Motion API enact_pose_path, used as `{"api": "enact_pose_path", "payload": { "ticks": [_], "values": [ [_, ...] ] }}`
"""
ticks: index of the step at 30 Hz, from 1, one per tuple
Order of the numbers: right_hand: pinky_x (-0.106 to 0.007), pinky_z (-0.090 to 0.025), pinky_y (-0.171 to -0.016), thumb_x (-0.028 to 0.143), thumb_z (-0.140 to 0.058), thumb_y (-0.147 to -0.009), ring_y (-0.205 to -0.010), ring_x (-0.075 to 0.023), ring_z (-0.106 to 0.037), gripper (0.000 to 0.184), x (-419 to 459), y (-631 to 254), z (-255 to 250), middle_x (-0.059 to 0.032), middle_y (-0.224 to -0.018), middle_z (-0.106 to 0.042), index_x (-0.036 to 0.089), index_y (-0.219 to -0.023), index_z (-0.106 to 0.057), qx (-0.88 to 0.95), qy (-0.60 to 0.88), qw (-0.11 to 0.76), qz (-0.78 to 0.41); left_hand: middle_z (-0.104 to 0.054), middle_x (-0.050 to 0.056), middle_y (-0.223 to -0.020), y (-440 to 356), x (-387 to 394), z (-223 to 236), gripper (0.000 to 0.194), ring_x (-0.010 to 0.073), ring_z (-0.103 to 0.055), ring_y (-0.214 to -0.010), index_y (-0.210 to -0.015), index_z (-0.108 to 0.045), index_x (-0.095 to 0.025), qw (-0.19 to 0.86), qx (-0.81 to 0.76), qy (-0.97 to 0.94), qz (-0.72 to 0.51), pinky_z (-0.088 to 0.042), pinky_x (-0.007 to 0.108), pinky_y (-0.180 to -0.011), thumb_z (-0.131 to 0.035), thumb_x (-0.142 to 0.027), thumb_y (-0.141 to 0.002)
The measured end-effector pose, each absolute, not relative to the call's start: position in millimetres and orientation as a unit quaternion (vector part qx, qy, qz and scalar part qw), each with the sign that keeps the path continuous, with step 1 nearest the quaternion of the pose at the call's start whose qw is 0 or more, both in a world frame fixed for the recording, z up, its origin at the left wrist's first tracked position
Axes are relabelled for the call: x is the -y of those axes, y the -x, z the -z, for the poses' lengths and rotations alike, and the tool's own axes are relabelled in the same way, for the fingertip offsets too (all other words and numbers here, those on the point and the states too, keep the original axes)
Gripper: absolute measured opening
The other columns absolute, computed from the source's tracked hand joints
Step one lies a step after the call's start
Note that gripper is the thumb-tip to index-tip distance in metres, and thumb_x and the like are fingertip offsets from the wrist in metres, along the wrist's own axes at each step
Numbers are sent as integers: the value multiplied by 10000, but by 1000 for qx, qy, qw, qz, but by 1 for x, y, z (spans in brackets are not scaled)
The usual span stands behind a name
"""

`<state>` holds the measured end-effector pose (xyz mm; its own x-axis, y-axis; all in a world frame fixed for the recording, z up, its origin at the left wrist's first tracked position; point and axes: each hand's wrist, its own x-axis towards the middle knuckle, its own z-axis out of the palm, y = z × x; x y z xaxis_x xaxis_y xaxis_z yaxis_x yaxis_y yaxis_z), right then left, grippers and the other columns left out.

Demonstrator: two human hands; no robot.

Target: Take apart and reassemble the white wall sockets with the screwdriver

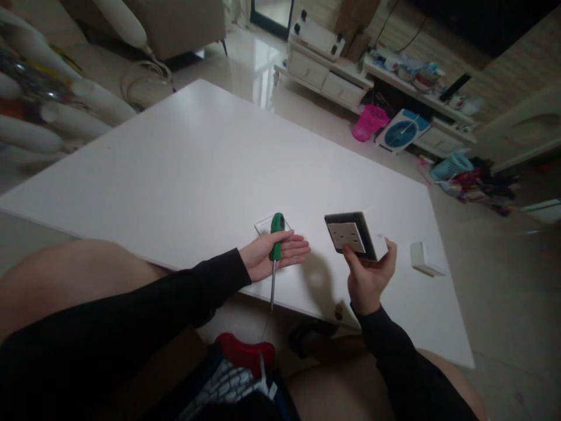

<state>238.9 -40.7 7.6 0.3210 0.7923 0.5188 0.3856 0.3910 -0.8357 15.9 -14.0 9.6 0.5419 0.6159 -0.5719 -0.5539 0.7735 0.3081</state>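
My left hand (274,255) lies palm up over the white table's (188,175) near edge with its fingers stretched out. A green-handled screwdriver (275,245) rests across the palm, its metal shaft pointing back toward me. My right hand (370,275) holds a wall socket panel (350,235) with a dark frame and white face, lifted a little above the table and tilted toward me. A clear flat plate (263,224) lies on the table just beyond my left fingers.
A small white box (425,258) sits on the table to the right of my right hand. On the floor beyond the table stand a pink basket (369,123), a blue fan (401,132) and a teal basket (451,166). A low white cabinet (324,79) lines the far wall.
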Motion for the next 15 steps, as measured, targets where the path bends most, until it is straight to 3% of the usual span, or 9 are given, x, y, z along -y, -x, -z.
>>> {"api": "enact_pose_path", "payload": {
  "ticks": [5, 8, 11, 13, 15],
  "values": [
    [-379, -633, -741, 245, -821, -759, -948, -226, -678, 500, 40, -245, -5, -70, -1116, -577, 238, -1183, -557, 592, 526, 596, -134, -757, 186, -1125, -15, 15, -15, 102, 242, -758, -1022, -943, -715, -88, 872, -340, -67, -346, -642, 349, -866, -654, -169, -947],
    [-352, -626, -720, 246, -818, -764, -899, -206, -679, 487, 40, -246, -2, -58, -1067, -590, 236, -1169, -547, 599, 517, 592, -153, -768, 126, -1002, -16, 16, -18, 9, 194, -767, -895, -891, -704, -116, 862, -357, -92, -349, -622, 242, -681, -709, -123, -895],
    [-326, -611, -697, 256, -815, -781, -811, -182, -681, 442, 41, -244, 1, -27, -970, -636, 238, -1118, -529, 569, 513, 594, -246, -696, 22, -730, -14, 14, -23, 83, 66, -633, -528, -835, -695, -130, 832, -398, -135, -363, -348, 105, -362, -751, -69, -836],
    [-297, -595, -678, 266, -815, -788, -773, -168, -671, 393, 42, -242, 2, -13, -915, -651, 235, -1061, -535, 551, 513, 590, -293, -593, -33, -583, -11, 11, -27, 109, 21, -485, -397, -800, -694, -125, 802, -420, -185, -384, -199, 102, -310, -770, -47, -810],
    [-262, -574, -655, 278, -819, -791, -748, -155, -656, 338, 43, -240, 2, -6, -868, -658, 227, -986, -547, 535, 515, 582, -330, -459, -80, -470, -7, 7, -33, 118, 0, -345, -331, -767, -697, -111, 761, -433, -250, -413, -136, 114, -299, -784, -36, -796]
  ]
}}
